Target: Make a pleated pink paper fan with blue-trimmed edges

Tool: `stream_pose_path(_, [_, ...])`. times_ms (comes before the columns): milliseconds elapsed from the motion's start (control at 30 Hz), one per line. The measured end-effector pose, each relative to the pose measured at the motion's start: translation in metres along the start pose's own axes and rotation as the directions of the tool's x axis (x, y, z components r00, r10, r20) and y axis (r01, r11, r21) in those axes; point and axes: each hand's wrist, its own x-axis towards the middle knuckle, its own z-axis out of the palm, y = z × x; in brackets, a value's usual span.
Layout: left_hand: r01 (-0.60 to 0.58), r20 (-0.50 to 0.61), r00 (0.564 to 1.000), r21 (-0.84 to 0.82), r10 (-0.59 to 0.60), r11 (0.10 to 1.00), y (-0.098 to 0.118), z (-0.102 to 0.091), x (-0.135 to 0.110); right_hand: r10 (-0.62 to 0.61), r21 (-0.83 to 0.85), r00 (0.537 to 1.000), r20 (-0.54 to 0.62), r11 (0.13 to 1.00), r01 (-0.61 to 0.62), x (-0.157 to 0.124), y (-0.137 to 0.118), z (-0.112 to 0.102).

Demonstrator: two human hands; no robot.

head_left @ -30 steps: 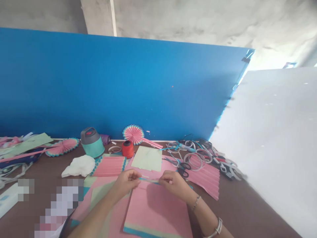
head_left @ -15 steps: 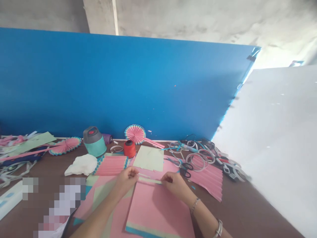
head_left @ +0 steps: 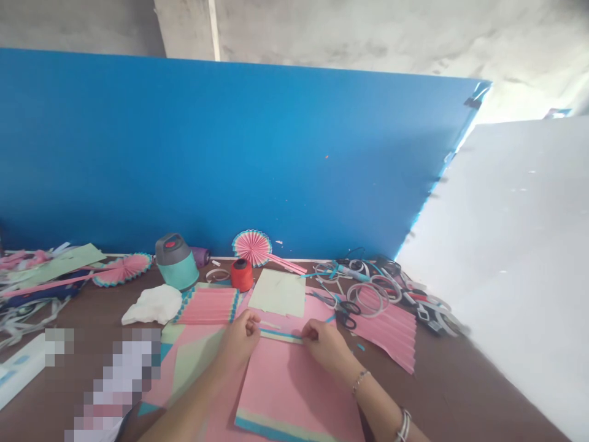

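Note:
A pink paper sheet (head_left: 299, 383) lies in front of me, edged in pale green and blue along its near side. Along its far edge runs a narrow blue and pale green paper band (head_left: 281, 335). The fingers of my left hand (head_left: 240, 337) are closed at the band's left end. At the right end my right hand (head_left: 322, 341) pinches the band between thumb and fingers. Just beyond the hands lies a pale green paper piece (head_left: 278, 292). Black-handled scissors (head_left: 345, 313) rest beyond my right hand.
A pleated pink paper (head_left: 209, 306), red thread spool (head_left: 242, 275), teal flask (head_left: 176, 264) and white cloth (head_left: 154, 305) lie to the left. A round paper fan (head_left: 252, 247) leans against the blue board (head_left: 230, 153). Tape rolls (head_left: 368, 299) and another pleated sheet (head_left: 391, 334) lie right.
The band at the sheet's far edge now shows a blue stripe along its far side, where mostly pale green showed before. Both hands stay at its ends, with slight finger movement.

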Motion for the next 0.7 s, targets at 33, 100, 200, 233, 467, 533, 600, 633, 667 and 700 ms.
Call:
stream_pose_path(33, [-0.002,0.0,1.0,0.012,0.002,1.0,-0.0002,0.0003,0.0,0.003,-0.006,1.0,0.0,1.0,-0.003,-0.0001,-0.0003,0.0])
stream_pose_path(100, [-0.008,-0.005,1.0,0.025,0.009,1.0,-0.0012,0.0012,0.0005,0.012,-0.007,1.0,0.003,1.0,-0.012,-0.0003,-0.0006,0.0])
stream_pose_path(200, [0.003,-0.019,1.0,0.039,-0.002,0.999,-0.0036,0.0026,0.0019,0.019,-0.001,1.0,0.012,1.0,-0.019,-0.0009,-0.0009,0.0005])
stream_pose_path(233, [0.006,-0.019,1.0,0.047,-0.005,0.999,-0.0044,0.003,0.0024,0.019,-0.005,1.0,0.011,1.0,-0.019,-0.0011,-0.0009,0.0008])
stream_pose_path(467, [0.008,-0.011,1.0,0.118,-0.006,0.993,-0.0044,0.0034,0.0028,0.024,-0.037,1.0,0.001,0.999,-0.024,-0.0017,-0.0024,0.0009])
stream_pose_path(533, [0.009,-0.015,1.0,0.132,-0.007,0.991,-0.0024,0.0029,0.002,0.022,-0.037,1.0,0.007,0.999,-0.022,-0.0019,-0.0034,0.0005])
stream_pose_path(600, [0.009,-0.015,1.0,0.142,-0.007,0.99,-0.0003,0.0024,0.0014,0.025,-0.04,1.0,0.008,0.999,-0.024,-0.0021,-0.004,0.0005])
stream_pose_path(633, [0.013,-0.014,1.0,0.15,-0.011,0.989,0.0006,0.0022,0.0011,0.028,-0.043,1.0,0.008,0.999,-0.028,-0.0021,-0.004,0.0007])
stream_pose_path(667, [0.016,-0.013,1.0,0.16,-0.014,0.987,0.0013,0.0021,0.0009,0.032,-0.046,0.999,0.006,0.998,-0.032,-0.002,-0.0038,0.0011])
stream_pose_path(700, [0.016,-0.012,1.0,0.17,-0.014,0.985,0.0017,0.0021,0.0007,0.035,-0.05,0.999,0.004,0.998,-0.035,-0.0019,-0.0035,0.0015])
